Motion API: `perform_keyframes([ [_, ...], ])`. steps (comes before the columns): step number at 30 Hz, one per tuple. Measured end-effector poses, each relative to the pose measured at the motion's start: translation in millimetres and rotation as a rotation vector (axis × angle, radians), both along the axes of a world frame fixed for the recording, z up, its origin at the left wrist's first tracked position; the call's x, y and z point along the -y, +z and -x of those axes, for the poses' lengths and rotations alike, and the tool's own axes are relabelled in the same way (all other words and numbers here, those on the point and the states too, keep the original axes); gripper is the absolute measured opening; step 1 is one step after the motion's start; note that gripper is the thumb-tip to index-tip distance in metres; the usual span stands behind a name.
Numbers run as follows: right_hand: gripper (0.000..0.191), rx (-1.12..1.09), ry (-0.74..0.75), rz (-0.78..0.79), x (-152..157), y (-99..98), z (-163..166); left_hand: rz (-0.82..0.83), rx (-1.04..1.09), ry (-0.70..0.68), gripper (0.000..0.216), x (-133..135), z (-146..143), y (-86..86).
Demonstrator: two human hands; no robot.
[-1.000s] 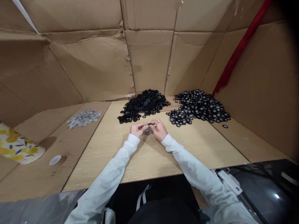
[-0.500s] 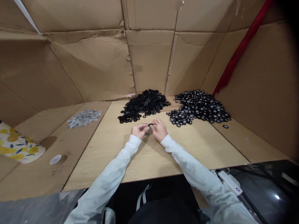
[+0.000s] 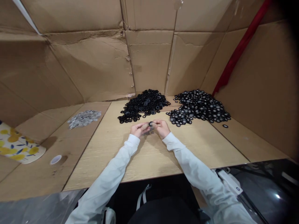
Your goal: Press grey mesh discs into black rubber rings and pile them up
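My left hand (image 3: pixel 139 128) and my right hand (image 3: pixel 161 127) meet over the middle of the wooden table (image 3: pixel 149 155), fingers pinched together on a small black ring (image 3: pixel 150 123) held between them. Just beyond the hands lies a heap of plain black rings (image 3: pixel 144 105). To its right is a second heap of black rings with grey discs (image 3: pixel 198 107) set in them. A smaller pile of grey discs (image 3: pixel 83 118) lies at the left on cardboard.
Cardboard walls (image 3: pixel 93 62) close in the table at the back and both sides. A red strip (image 3: pixel 235 53) runs up the right wall. A patterned dish (image 3: pixel 18 147) and a small white cap (image 3: pixel 55 159) sit at the left. One stray ring (image 3: pixel 225 126) lies at the right.
Both hands have shifted slightly away from me and the ring between the fingertips now shows more clearly. The heaps have not moved.
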State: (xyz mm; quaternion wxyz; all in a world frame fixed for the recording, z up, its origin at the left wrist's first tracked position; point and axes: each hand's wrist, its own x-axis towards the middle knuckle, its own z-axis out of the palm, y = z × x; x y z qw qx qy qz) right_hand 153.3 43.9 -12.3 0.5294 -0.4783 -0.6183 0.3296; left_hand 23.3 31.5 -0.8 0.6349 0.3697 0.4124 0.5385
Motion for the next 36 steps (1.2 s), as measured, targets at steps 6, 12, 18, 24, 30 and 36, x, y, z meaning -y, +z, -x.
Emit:
perform_keyframes([
  [6,0.014,0.078,-0.038,-0.047,1.3,-0.8,0.2,0.001,-0.030,0.029,0.028,2.9,-0.5,2.1],
  [12,0.010,0.248,-0.130,-0.167,7.5,0.9,3.5,-0.023,-0.043,0.047,0.034,1.7,0.9,-1.1],
  [18,0.009,-0.034,0.045,-0.035,8.0,2.6,6.4,-0.033,-0.055,0.110,0.032,0.3,-0.1,-1.1],
  [24,0.015,-0.412,0.230,0.135,5.4,-2.6,10.4,0.019,0.014,0.118,0.026,2.0,-2.4,0.4],
  [30,0.014,-0.382,0.122,0.146,-1.1,-10.9,10.3,0.030,-0.070,0.040,0.025,2.7,-5.6,-2.5],
  [36,0.014,-0.124,0.012,-0.003,1.9,-9.4,9.9,-0.295,-0.281,0.107,0.025,-0.8,2.9,-4.1],
])
